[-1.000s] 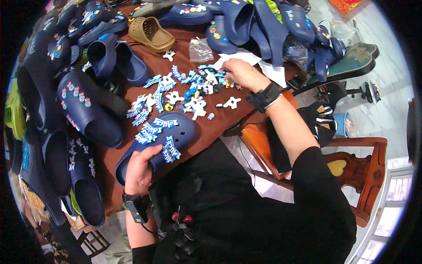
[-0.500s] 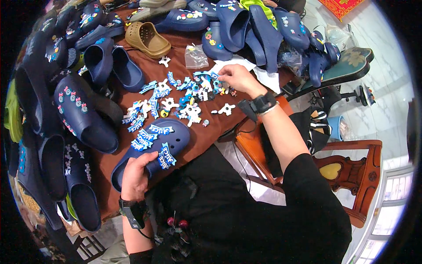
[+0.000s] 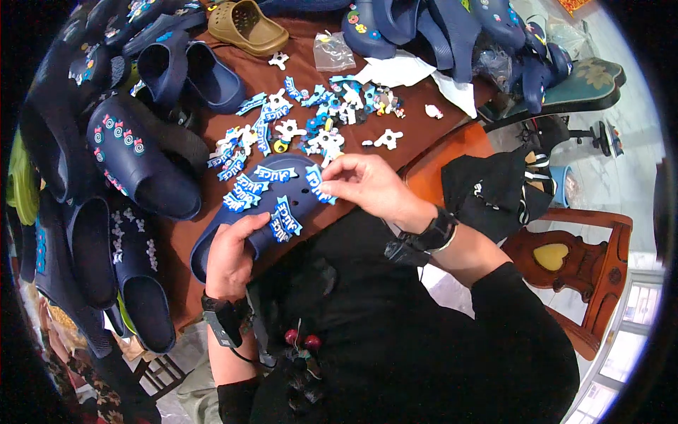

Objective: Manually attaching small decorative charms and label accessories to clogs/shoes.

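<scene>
My left hand grips the side of a navy blue clog, its thumb lying over the upper. Several blue-and-white banner-shaped shoe charms are fixed on the clog's upper. Between thumb and fingers, my right hand pinches another banner-shaped charm at the clog's toe, by its vent holes. Whether this charm's stem is in a hole cannot be seen. Beyond the clog, a loose heap of charms in blue, white and black lies on the brown cloth.
Navy clogs crowd the left side, some with swirl charms. A tan clog, a small clear bag and white paper lie at the back. A wooden chair stands on the right.
My right hand has come from the charm heap to the clog's toe with a banner-shaped charm. My left hand keeps its grip on the clog. The view has shifted slightly.
</scene>
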The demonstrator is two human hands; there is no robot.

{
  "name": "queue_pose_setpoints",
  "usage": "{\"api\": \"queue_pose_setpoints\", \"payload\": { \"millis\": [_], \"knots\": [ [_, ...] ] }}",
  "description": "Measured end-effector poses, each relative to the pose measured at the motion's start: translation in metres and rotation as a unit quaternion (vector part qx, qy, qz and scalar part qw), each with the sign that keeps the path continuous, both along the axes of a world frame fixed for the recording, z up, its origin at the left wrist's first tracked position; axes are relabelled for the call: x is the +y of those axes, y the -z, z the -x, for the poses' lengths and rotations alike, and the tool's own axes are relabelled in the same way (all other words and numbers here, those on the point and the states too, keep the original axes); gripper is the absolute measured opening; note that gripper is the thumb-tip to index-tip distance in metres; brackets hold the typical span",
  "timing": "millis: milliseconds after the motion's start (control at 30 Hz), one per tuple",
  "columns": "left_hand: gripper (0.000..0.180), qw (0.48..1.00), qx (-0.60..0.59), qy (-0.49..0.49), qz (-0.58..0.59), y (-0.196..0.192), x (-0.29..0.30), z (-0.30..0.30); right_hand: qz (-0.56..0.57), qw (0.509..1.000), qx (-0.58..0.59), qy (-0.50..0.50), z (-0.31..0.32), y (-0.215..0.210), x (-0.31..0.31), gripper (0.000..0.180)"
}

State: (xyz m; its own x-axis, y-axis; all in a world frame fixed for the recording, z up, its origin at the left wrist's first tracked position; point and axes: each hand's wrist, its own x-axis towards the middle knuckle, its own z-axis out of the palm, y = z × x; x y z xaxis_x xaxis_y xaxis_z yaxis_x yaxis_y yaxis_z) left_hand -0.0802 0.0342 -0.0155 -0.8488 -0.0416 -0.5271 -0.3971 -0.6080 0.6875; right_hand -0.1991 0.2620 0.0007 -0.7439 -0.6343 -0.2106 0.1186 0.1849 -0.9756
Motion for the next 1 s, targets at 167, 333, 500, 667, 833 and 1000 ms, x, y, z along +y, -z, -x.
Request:
{"api": "queue_pose_setpoints", "payload": {
  "millis": [167, 333, 500, 667, 833, 1000],
  "knots": [
    [0.035, 0.998, -0.017, -0.018, -0.054, -0.012, 0.003, 0.004, -0.033, 0.978, 0.198, 0.047, -0.021, 0.020, -0.017, 0.011],
    [0.038, 0.998, -0.013, -0.020, -0.066, -0.010, 0.001, 0.000, -0.076, 0.938, 0.326, 0.089, -0.037, 0.018, -0.029, 0.012],
    [0.038, 0.998, -0.010, -0.017, -0.065, -0.008, -0.001, 0.000, -0.100, 0.930, 0.343, 0.083, -0.038, 0.017, -0.033, 0.015],
    [0.039, 0.999, 0.020, -0.014, -0.031, -0.011, 0.002, 0.000, -0.082, 0.952, 0.277, 0.103, -0.034, 0.032, -0.036, 0.050],
    [0.040, 0.999, 0.035, -0.025, -0.011, -0.014, 0.008, 0.000, -0.041, 0.989, 0.124, 0.070, -0.024, 0.035, -0.043, 0.077],
    [0.041, 1.000, 0.003, -0.012, 0.004, -0.014, 0.008, -0.002, -0.104, 0.980, 0.161, 0.043, -0.020, 0.030, -0.047, 0.080]
  ]
}}
